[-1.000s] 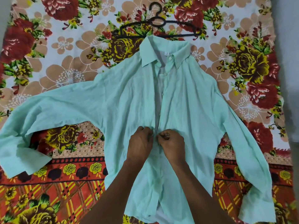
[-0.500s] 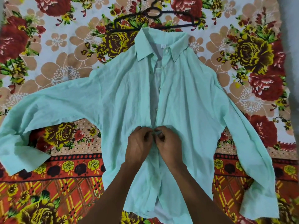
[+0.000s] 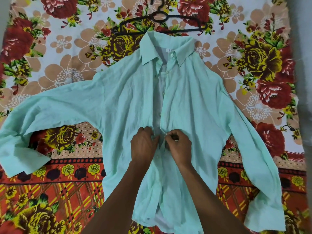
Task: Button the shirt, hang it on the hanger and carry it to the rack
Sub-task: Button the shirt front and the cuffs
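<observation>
A mint-green long-sleeved shirt (image 3: 125, 105) lies face up on a flowered bedspread, sleeves spread out to both sides. Its front is open from the collar down to my hands, with a row of white buttons showing along the right edge. My left hand (image 3: 143, 144) pinches the left front edge at mid-chest. My right hand (image 3: 178, 145) pinches the right front edge just beside it, fingers curled around a button. A black hanger (image 3: 160, 19) lies flat on the bedspread just beyond the collar, which overlaps its lower bar.
The flowered bedspread (image 3: 67, 68) covers the whole surface under the shirt. A grey floor strip (image 3: 302, 65) runs along the right edge of the bed. The rack is not in view.
My hands stay at mid-chest on the placket, and have drawn slightly apart. The view has shifted a little, so the hanger's hook shows in full again.
</observation>
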